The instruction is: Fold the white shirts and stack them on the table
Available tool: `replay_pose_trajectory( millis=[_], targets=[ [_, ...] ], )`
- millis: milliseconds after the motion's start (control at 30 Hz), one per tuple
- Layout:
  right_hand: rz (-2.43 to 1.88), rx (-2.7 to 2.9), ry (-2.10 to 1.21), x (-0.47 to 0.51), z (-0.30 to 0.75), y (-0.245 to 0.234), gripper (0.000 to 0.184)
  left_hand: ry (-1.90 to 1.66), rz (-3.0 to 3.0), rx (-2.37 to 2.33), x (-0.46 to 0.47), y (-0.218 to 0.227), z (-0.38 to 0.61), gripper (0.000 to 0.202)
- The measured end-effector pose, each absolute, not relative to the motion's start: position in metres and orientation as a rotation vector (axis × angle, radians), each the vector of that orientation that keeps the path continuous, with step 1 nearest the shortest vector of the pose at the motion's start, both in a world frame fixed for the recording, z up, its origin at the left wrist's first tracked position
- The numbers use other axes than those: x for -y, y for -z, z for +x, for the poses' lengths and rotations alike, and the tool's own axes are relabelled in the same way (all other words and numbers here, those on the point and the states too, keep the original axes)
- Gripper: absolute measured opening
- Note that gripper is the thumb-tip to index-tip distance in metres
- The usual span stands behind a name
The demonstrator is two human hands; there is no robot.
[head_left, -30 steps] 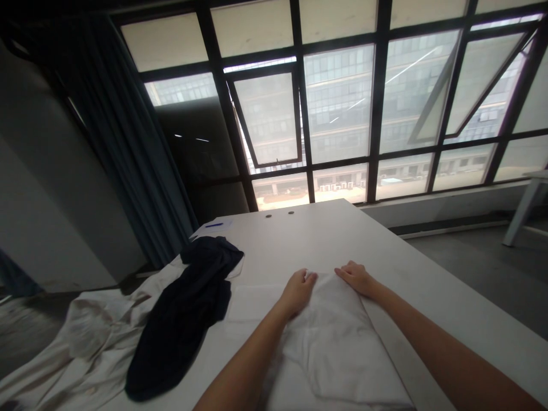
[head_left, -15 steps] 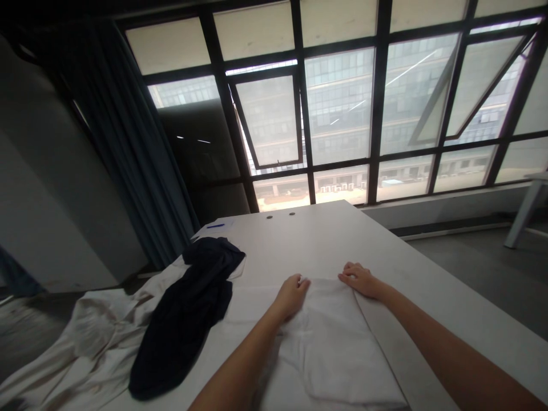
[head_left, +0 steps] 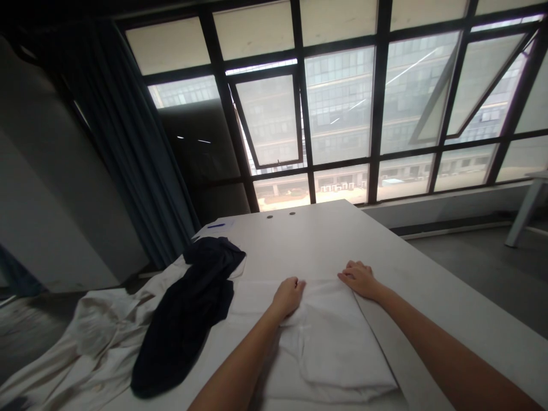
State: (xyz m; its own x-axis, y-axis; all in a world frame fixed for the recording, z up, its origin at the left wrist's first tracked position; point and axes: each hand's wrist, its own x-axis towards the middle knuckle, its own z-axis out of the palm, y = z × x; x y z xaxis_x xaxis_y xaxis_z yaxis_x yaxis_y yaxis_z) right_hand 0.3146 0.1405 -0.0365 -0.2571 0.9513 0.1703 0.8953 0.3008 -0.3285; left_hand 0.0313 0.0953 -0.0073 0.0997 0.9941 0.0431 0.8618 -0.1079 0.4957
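Note:
A folded white cloth point(head_left: 329, 342) lies on the white table point(head_left: 325, 240) in front of me. My left hand point(head_left: 288, 297) rests on the cloth's far left part with its fingers curled in, pinching the fabric. My right hand point(head_left: 359, 278) lies at the cloth's far right corner, fingers bent and pressed down on the edge. Both forearms reach in from the bottom of the view.
A dark navy garment point(head_left: 188, 308) lies crumpled to the left, on top of a rumpled pale garment point(head_left: 89, 342) that hangs over the table's left side. A blue pen point(head_left: 215, 225) lies near the far edge. Large windows and a dark curtain point(head_left: 128, 148) stand behind.
My left hand has drawn back towards me and to the left along the cloth, and its fingers have curled in. My right hand has stayed at the far right corner.

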Motion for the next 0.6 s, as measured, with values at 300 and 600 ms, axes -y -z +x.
replay_pose_trajectory(
  millis=[300, 600],
  targets=[
    [-1.686, 2.321, -0.116, -0.144, 0.311, 0.044, 0.048, -0.431, 2.077, -1.907, -0.096, 0.012, 0.032, 0.04],
    [-1.742, 2.304, 0.011, -0.142, 0.306, 0.05, 0.047, -0.31, 2.1, -2.052, -0.092, 0.013, 0.036, 0.045]
  ],
)
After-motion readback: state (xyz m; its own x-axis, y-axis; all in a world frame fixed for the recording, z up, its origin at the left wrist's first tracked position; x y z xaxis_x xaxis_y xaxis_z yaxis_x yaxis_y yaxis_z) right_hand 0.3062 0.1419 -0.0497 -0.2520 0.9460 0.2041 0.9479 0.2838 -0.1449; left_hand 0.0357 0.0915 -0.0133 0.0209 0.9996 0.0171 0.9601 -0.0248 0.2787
